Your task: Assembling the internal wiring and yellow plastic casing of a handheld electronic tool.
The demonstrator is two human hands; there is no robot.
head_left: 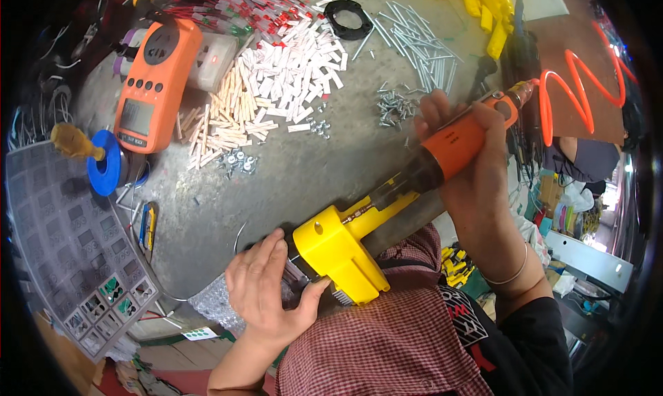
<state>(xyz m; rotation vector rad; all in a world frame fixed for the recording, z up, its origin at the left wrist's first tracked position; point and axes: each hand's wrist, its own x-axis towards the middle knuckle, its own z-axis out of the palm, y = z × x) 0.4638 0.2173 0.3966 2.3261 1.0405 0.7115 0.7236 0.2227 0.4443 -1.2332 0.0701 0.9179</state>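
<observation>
My right hand is wrapped round an orange and black power screwdriver, fed by a coiled orange hose at its rear. The bit of the screwdriver points down and left into a slot of a yellow plastic housing. My left hand grips the far end of that housing, where a dark part and metal pins show, with the thumb along its lower edge. The housing lies tilted at the table's near edge, against a checkered apron. Where the bit tip meets the housing is hidden.
Beyond my hands lie white blocks, wooden-coloured sticks, long screws, short screws and a black ring. An orange multimeter, blue spool, cutter knife and compartment box stand left. The coiled hose hangs right.
</observation>
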